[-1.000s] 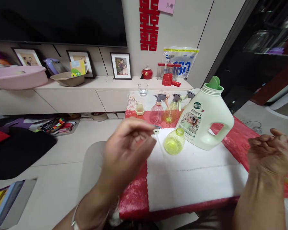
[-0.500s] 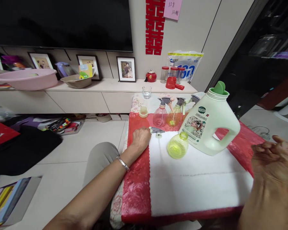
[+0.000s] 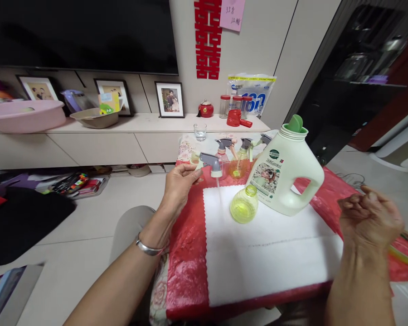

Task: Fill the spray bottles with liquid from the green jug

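Observation:
My left hand (image 3: pixel 181 185) pinches a grey and pale spray head (image 3: pixel 211 163) by its trigger side, lifted above the table with its thin clear tube hanging down. Below and to the right of it, an uncapped yellow-green bottle (image 3: pixel 244 208) holding some liquid stands on a white cloth (image 3: pixel 265 267). A large pale green jug (image 3: pixel 285 172) with a green spout (image 3: pixel 295 123) rises just behind that bottle. My right hand (image 3: pixel 370 217) hovers at the right of the table, its fingers curled in and nothing visible in them.
Several spray bottles, among them a yellow one (image 3: pixel 237 168), line the table's far side near a drinking glass (image 3: pixel 200 132). Red plastic (image 3: pixel 187 267) covers the table under the cloth. A low cabinet (image 3: pixel 102 147) behind carries picture frames, basins and red-lidded jars.
My left hand has picked the spray head up from the table and raised it, tube downward. My right hand stays curled at the right side. The view has shifted slightly.

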`<state>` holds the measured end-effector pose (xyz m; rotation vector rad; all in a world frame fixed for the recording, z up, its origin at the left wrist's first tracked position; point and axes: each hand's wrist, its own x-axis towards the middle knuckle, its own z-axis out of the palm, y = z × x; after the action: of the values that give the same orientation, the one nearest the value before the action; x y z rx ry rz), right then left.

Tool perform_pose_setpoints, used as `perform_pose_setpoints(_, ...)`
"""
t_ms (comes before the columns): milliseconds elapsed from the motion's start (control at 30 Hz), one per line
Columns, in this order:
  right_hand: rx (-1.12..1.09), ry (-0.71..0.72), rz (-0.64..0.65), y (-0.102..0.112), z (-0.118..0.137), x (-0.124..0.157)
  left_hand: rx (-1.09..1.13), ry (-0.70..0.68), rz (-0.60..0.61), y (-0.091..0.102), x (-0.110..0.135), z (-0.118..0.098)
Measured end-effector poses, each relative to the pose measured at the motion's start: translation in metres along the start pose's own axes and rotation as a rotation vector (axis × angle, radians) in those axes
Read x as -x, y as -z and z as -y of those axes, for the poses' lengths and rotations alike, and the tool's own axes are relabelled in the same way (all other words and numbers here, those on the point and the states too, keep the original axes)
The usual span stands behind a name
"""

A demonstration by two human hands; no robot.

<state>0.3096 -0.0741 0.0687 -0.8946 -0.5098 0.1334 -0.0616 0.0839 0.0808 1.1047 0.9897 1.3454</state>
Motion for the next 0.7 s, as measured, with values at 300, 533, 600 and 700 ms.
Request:
perform_pose_setpoints(300,-0.011,-0.047,-0.001,0.004,0.004,0.002,0.337,-0.152,0.066,-0.03,0.012,-0.063)
perform_pose_setpoints(533,-0.018,-0.052,0.002,0.004,0.005,0.003,0.372,-0.251,0.082,-0.047,0.016,-0.064)
perform_pose_setpoints(600,-0.02,-0.051,0.003,0.005,0.005,0.002,0.353,-0.239,0.101,-0.049,0.019,-0.064)
perform_pose_setpoints(700,-0.014,-0.045,0.003,0.005,0.004,0.001,0.292,-0.231,0.118,-0.051,0.024,-0.062)
